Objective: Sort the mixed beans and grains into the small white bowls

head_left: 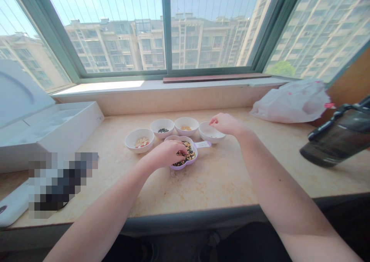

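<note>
A purple-rimmed, lobed dish [185,166] with a labelled handle [203,144] holds mixed beans [189,152] in black, yellow and brown. My left hand [167,153] reaches into it, fingers curled down and their tips among the beans; whatever they pinch is hidden. Over the rightmost white bowl [212,137], which shows a few small pale pieces inside, is my right hand [227,123]. Its fingers are bent together at the rim, and anything between them is too small to make out.
White bowls in an arc hold pale and reddish pieces [142,142], black beans [163,130] and yellow grains [185,128]. An open white box [78,125] and a pixelated dark object [65,185] lie left. A plastic bag [291,102] and dark bottle [332,138] lie right.
</note>
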A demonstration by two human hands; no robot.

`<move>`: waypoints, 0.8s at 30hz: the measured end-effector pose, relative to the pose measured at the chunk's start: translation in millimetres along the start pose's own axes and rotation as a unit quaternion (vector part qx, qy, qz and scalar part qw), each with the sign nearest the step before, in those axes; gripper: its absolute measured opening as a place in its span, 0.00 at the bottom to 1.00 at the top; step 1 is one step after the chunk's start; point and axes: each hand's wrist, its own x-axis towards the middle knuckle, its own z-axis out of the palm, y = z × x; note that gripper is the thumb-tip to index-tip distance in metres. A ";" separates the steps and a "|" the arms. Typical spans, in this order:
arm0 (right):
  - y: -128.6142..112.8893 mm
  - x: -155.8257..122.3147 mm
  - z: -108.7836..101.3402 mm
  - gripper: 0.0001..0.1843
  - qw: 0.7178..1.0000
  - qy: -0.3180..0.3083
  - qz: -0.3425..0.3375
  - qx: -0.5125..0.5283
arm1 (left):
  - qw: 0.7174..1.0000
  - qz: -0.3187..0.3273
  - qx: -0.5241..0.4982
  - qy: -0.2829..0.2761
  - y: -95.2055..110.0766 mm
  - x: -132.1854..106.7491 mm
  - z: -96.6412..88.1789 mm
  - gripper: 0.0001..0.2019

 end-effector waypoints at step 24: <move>-7.7 -1.6 6.7 0.19 1.000 -0.012 0.001 -0.003 | 0.992 0.008 -0.006 0.124 -1.9 -1.4 -8.7 0.09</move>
